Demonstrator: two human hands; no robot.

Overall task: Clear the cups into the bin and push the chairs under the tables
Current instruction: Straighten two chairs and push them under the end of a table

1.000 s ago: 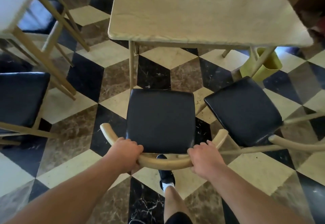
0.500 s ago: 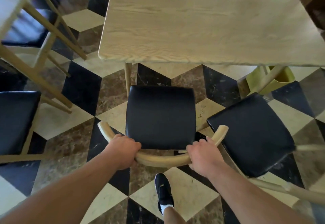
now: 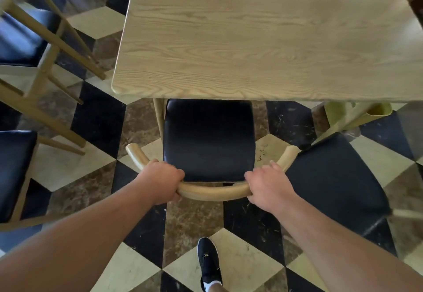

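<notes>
A chair with a black padded seat (image 3: 208,138) and a curved light-wood backrest (image 3: 212,192) stands in front of me. My left hand (image 3: 161,180) grips the backrest's left side and my right hand (image 3: 266,185) grips its right side. The seat's front edge lies just under the near edge of the light-wood table (image 3: 263,39). No cups show on the table top. A yellow-green bin (image 3: 336,114) stands on the floor under the table's right side, partly hidden by a table leg.
A second black-seated chair (image 3: 336,177) stands pulled out, close to the right of the one I hold. More chairs (image 3: 13,170) and another table's wooden legs (image 3: 52,37) fill the left. My black shoe (image 3: 208,262) is on the checkered floor.
The chair has slid forward toward the table with both hands on its backrest; its seat front now reaches under the table edge. I have stepped closer.
</notes>
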